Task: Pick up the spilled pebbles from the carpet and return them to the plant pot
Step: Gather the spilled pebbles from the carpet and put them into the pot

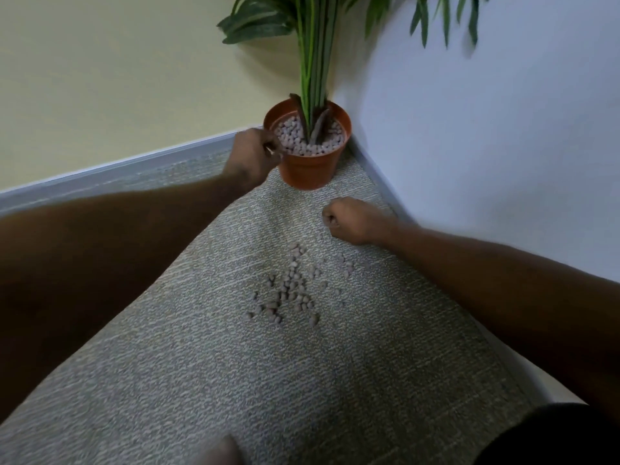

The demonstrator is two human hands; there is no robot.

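Observation:
A terracotta plant pot (307,169) stands in the corner, topped with pale pebbles (310,137) around green stems. My left hand (253,154) is at the pot's left rim, fingers curled, pinching a pale pebble over the edge. My right hand (350,220) hovers low over the carpet just below and to the right of the pot, clenched in a tight fist around pebbles that its fingers hide. Several spilled pebbles (291,290) lie scattered on the grey carpet (302,380), nearer to me than both hands.
Two walls meet behind the pot, with a grey skirting board (117,169) running along the left one. Plant leaves (268,21) hang overhead. A dark trouser leg (553,434) fills the lower right corner.

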